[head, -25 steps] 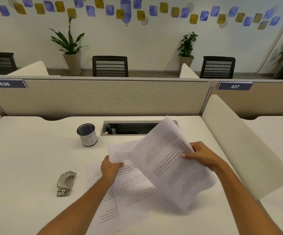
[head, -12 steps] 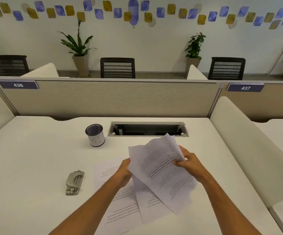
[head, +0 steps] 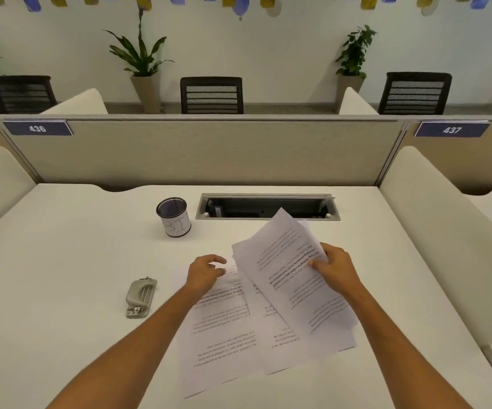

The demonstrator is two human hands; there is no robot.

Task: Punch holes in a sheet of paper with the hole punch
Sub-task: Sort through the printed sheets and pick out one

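White desk [head: 61,261], papers [head: 224,329], punch [head: 140,297], cup [head: 175,217]

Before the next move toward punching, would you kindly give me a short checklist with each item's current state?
1. Sheet held by right hand: ok.
2. Only one sheet in that grip: cannot tell, a second edge shows behind it.
3. Left hand free to fetch the punch: ok, it holds nothing, over the papers.
4. Punch unobstructed on the desk: ok.
5. Sheet in the punch slot: not ok, they are apart.
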